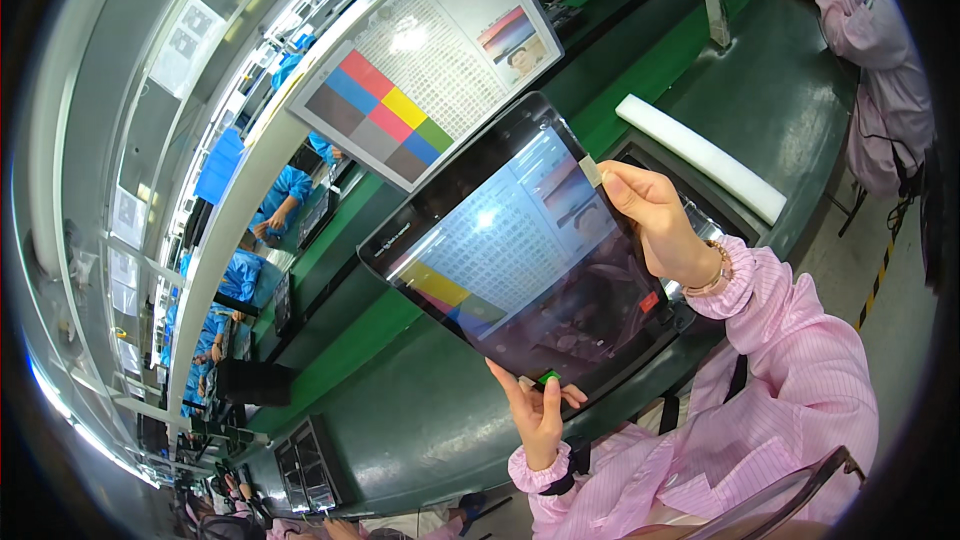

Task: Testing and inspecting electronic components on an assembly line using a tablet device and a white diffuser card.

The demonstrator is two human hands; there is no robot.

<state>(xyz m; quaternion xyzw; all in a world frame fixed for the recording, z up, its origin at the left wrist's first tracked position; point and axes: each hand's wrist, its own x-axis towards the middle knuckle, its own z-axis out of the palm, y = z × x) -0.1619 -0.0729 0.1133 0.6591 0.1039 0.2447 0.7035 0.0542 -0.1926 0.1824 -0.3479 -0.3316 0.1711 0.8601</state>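
Observation:
A black-framed tablet [510, 250] is held up at a slant between my hands. Its lit screen shows a picture resembling the test chart [430, 50] behind it, with coloured blocks and rows of text. My right hand [655, 220] pinches the tablet's right edge, thumb on the front beside a small pale tab [590, 171]. At the lower edge, my left hand [540, 410] supports the tablet, its thumb near a small green sticker [547, 378]. The fingers behind the tablet are partly hidden. Both cuffs are pink and striped.
A long white foam bar [700, 155] lies on the dark green bench [420, 430] at the right. A black divided tray [310, 465] rests at the lower left. People in blue work along another line; a person in pink [870, 70] is at the upper right.

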